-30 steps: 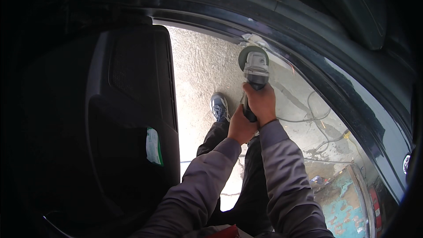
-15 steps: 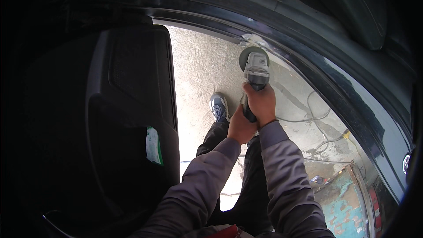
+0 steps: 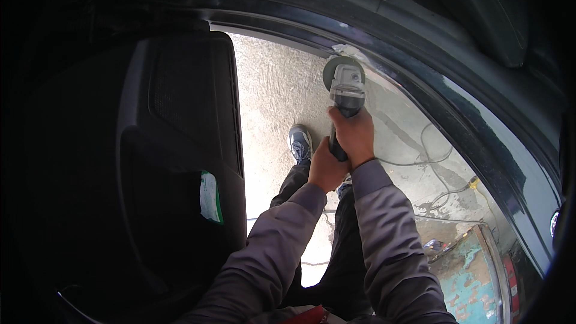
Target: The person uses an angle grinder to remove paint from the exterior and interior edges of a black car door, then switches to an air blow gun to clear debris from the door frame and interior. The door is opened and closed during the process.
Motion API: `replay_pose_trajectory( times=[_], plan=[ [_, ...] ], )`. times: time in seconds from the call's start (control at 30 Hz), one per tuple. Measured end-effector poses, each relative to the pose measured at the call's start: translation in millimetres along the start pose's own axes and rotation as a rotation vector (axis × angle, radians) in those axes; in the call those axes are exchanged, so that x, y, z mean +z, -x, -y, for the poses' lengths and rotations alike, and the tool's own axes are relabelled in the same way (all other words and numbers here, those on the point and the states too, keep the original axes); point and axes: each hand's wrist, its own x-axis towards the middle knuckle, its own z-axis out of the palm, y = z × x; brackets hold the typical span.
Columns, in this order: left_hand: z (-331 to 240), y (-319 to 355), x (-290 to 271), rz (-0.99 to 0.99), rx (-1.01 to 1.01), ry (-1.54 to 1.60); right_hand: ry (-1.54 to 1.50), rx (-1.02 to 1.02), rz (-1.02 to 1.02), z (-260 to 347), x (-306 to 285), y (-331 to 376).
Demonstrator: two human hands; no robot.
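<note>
Both my hands grip a grey angle grinder (image 3: 344, 87). My right hand (image 3: 354, 135) wraps the middle of its dark body, and my left hand (image 3: 325, 168) clasps the rear end of the handle just below. The grinder's round disc rests against a pale, bare patch on the dark car body edge (image 3: 360, 60), at the frame of the door opening. My grey sleeves come up from the lower edge.
A black open car door panel (image 3: 174, 162) with a green-and-white slip fills the left. Below lies a concrete floor (image 3: 270, 96) with my blue shoe (image 3: 300, 143), loose cables (image 3: 432, 156) and a turquoise worn object (image 3: 474, 276) at lower right.
</note>
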Motion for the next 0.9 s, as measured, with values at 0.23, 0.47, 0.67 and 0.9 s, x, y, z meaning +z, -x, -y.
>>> replay_pose_trajectory(
  times=[0.23, 0.47, 0.67, 0.9],
  plan=[
    [0.9, -3.0, -0.8, 0.003, -0.003, 0.061, 0.01, 0.016, 0.036, 6.6, 0.6, -2.6],
    [5.9, -4.8, -9.4, -0.009, -0.007, 0.113, 0.034, -0.016, 0.052, 10.7, 12.9, -2.9],
    [7.1, -6.6, -14.4, -0.026, 0.002, 0.079, 0.045, -0.003, 0.05, 10.6, 16.9, -3.8],
    [3.2, -6.9, -15.2, -0.013, 0.013, 0.082, 0.032, -0.008, 0.038, 12.2, 16.2, -2.8]
  ],
)
